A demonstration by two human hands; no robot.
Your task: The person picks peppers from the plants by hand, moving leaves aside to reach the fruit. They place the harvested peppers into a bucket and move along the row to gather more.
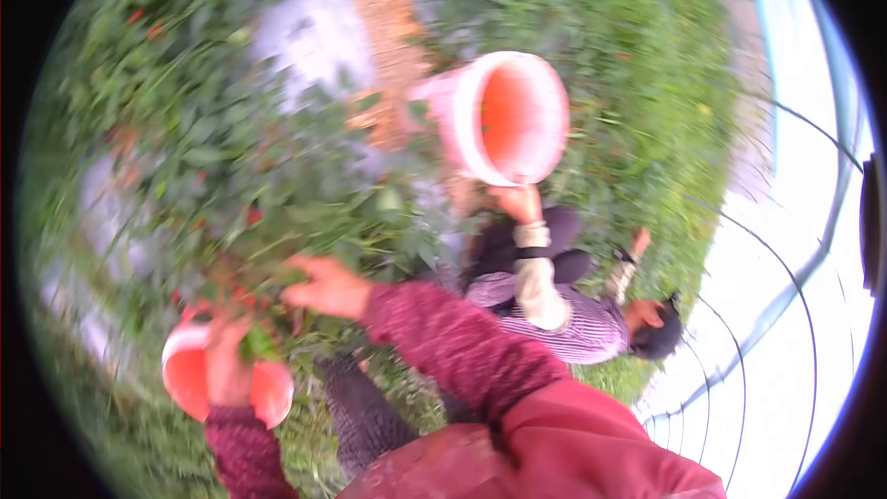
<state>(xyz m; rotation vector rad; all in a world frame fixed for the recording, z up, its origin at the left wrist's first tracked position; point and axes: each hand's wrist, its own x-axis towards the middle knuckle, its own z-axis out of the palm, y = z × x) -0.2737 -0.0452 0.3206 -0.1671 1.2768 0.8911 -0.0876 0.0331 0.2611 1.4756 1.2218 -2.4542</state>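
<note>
My left hand [228, 365] is in front of a small bucket [271, 393] with a red-orange inside, at the lower left. Its fingers are curled up among stems and small red fruits [243, 297], blurred; what they hold cannot be made out. A green leaf [261, 344] shows beside this hand, over the bucket. My right hand [330, 287] reaches into the plants [360, 222] from the right, thumb and fingers apart, close to the red fruits. The fingertips blur into the foliage, and I see nothing held there.
A crouching co-worker [582, 328] in a striped top is on the right, one hand on a large pink bucket [531, 120] tipped towards me. Leafy rows, pale ground sheeting [319, 32] and a brown soil strip [374, 9] lie beyond. Hoops [813, 342] arch at the right.
</note>
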